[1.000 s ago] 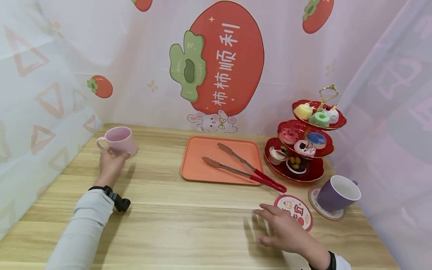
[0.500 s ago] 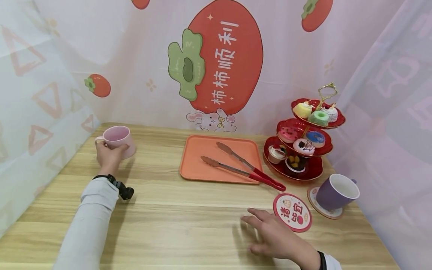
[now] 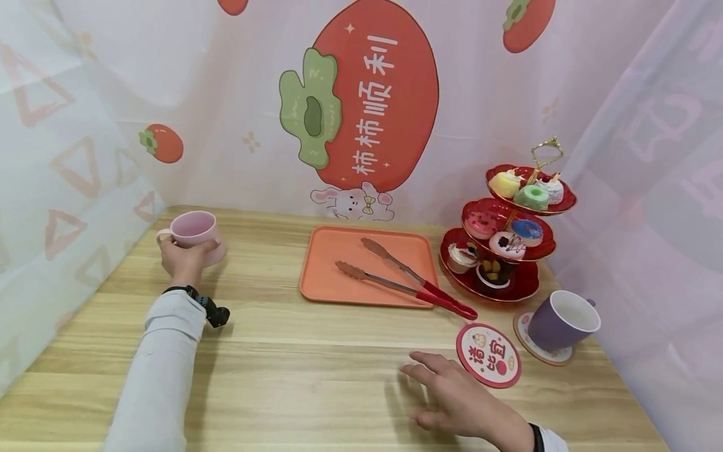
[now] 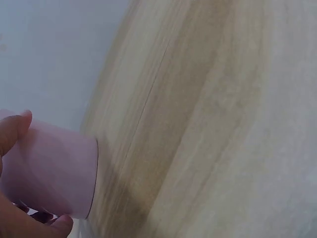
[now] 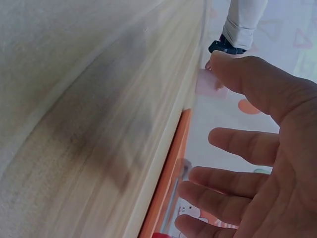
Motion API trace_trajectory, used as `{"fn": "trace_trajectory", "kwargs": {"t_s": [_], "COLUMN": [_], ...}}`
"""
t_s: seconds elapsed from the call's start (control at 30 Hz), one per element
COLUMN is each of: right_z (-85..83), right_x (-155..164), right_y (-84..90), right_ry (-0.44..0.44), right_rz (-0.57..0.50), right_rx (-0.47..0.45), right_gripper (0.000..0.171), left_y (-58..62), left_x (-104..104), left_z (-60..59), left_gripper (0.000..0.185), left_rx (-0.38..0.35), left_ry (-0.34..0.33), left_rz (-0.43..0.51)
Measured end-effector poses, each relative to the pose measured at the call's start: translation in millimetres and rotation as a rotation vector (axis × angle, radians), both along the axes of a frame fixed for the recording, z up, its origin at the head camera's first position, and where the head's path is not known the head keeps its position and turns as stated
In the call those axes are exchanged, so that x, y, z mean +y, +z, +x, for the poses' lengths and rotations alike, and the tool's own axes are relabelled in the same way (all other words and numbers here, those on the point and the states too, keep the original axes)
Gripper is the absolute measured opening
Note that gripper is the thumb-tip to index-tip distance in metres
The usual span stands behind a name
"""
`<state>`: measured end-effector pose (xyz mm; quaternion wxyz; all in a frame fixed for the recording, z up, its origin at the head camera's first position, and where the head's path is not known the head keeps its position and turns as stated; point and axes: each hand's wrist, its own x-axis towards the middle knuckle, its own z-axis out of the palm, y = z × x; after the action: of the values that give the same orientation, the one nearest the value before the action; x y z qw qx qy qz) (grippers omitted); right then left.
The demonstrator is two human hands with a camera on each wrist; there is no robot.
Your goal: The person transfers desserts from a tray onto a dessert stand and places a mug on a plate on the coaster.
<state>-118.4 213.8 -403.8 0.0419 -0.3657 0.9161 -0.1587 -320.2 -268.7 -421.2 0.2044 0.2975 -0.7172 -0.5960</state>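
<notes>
At the far left of the table a pink mug (image 3: 194, 227) stands upright, its handle turned to the left. My left hand (image 3: 183, 257) grips it from the near side, thumb on the right and fingers on the left toward the handle. In the left wrist view, thumb and fingers span the wall of the mug (image 4: 62, 171); its base is at the tabletop, and I cannot tell whether it touches. My right hand (image 3: 454, 395) is held over the table at the front right, fingers spread and holding nothing. Nearest to it lies a round red-rimmed coaster (image 3: 489, 355).
Red-handled tongs (image 3: 395, 285) lie spread across an orange tray (image 3: 322, 251), handles past its edge. A three-tier red stand (image 3: 525, 276) with several cakes is at the back right. A purple mug (image 3: 556, 326) sits on another coaster (image 3: 542, 356). Curtains (image 3: 226, 94) enclose the table.
My left hand has moved up the mug, its fingers closer to the handle; the mug has hardly moved. My right hand has drifted left, uncovering the red-rimmed coaster.
</notes>
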Motion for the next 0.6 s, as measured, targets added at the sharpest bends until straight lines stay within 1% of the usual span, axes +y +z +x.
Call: {"fn": "trace_trajectory", "kwargs": {"t_s": [0.17,0.4,0.47,0.6], "right_z": [-0.5,-1.0,-1.2,-1.5], "right_x": [-0.9,-1.3,-1.4,-1.7], "right_y": [-1.3,-4.6,-5.0,-5.3], "right_ry": [0.006,0.032,0.032,0.023], "right_rz": [-0.008,-0.017,-0.017,-0.010], "right_rx": [-0.004,0.087,0.087,0.049], "right_gripper": [0.058,0.057,0.057,0.057], "left_y": [-2.6,-4.8,-5.3,-6.1], "left_x": [-0.7,-2.1,-2.3,-2.9], "left_z": [0.3,1.8,2.2,1.9], "left_gripper": [0.085,0.084,0.084,0.084], "left_rx": [0.013,0.023,0.025,0.027], "left_ry": [0.007,0.005,0.006,0.015], "left_rz": [-0.026,-0.026,-0.017,-0.017]}}
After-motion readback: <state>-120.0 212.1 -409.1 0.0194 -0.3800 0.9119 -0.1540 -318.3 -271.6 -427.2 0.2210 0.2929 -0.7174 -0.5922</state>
